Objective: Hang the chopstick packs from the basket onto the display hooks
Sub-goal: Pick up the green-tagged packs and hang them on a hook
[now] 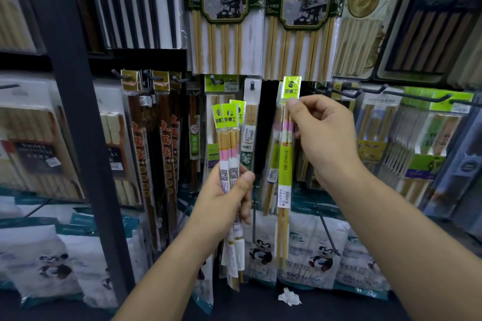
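- head view: my right hand (323, 138) is up at the display wall, its fingers (293, 105) pinching a single chopstick pack (283, 177) just under its lime-green header.
- that pack hangs upright, long axis vertical, with the header on top and the chopstick tips pointing down toward the lower shelf.
- i can't tell whether its header hole is on a hook.
- my left hand (227, 195) sits lower and to the left, clenched around a bundle of chopstick packs (229, 135) at about mid-length.
- the bundle stands nearly upright, green headers up and fanned slightly, bottoms hanging below my palm.
- just behind the bundle, a display hook (252, 85) carries a hanging pack (249, 122).
- bare black hooks (417, 96) jut out on the right.
- panda-print packs (323, 255) line the lower shelf.
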